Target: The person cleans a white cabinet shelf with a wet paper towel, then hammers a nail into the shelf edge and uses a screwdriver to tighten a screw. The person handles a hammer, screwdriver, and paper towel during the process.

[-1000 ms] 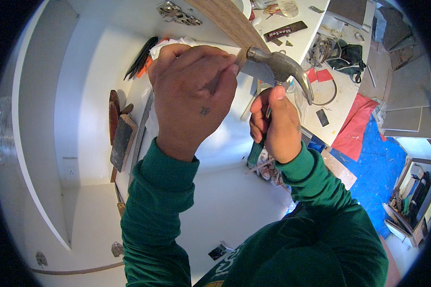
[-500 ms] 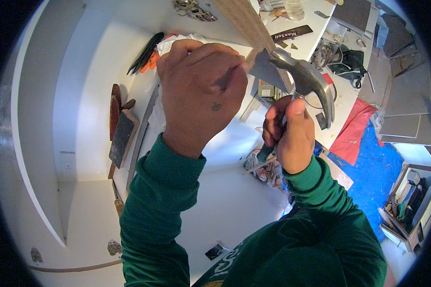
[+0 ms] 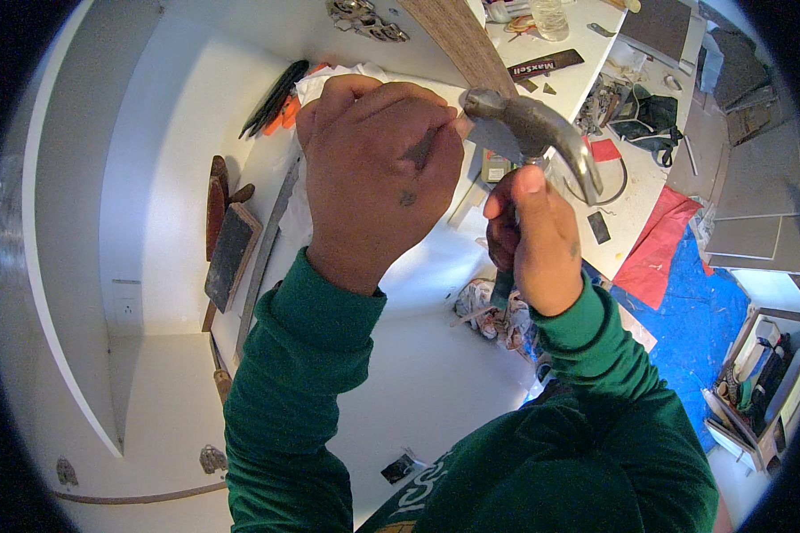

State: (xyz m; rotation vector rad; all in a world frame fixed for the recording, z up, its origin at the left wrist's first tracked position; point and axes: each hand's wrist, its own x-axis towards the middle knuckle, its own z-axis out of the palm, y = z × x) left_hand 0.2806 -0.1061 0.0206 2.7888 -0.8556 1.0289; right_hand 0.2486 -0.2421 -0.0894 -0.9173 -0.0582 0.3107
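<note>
Since a second ago my two hands and the steel claw hammer (image 3: 532, 133) have shifted a little to the right and upward in view, and the hammer head now sits just against the lower end of the long brown wooden strip (image 3: 458, 40). My right hand (image 3: 535, 240) is closed in a fist around the hammer's handle, thumb pointing up along it. My left hand (image 3: 378, 173) is curled shut, its fingertips pinched together near the hammer face; whatever small thing they pinch is hidden. Below my hands lies the white surface (image 3: 178, 178), carrying a dark rectangular block (image 3: 231, 253) and some black and orange tools (image 3: 276, 98). A blue and red sheet (image 3: 684, 293) covers the floor to my right.
</note>
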